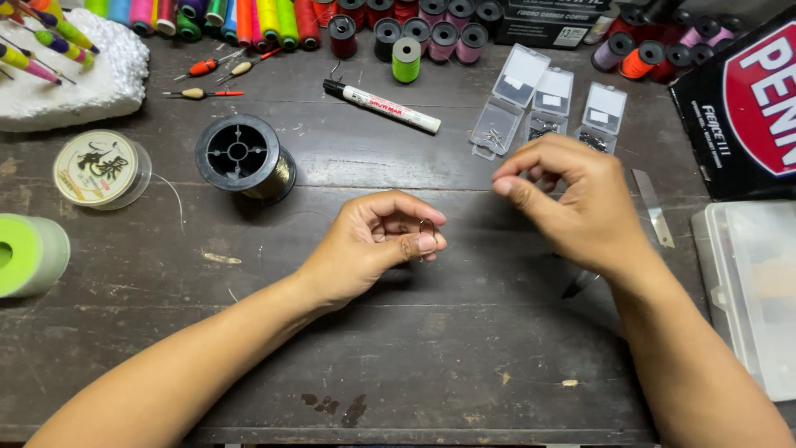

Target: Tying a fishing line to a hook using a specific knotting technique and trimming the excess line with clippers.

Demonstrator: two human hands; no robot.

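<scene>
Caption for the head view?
Left hand pinches a fish hook; right hand pinches fingers above a dark table.

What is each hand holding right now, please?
Left hand: closed, pinching a small hook.
Right hand: fingertips pinched together; whether it holds anything cannot be told.

hands (365,241): 2 | open clear hook boxes (518,99): 3 | marker pen (381,106): 1 | black line spool (242,156): 1

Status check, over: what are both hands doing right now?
Left hand pinches a small hook. Right hand raised beside it, fingertips pinched, contents too fine to tell. Black spool sits apart; nothing between the hands.
</scene>
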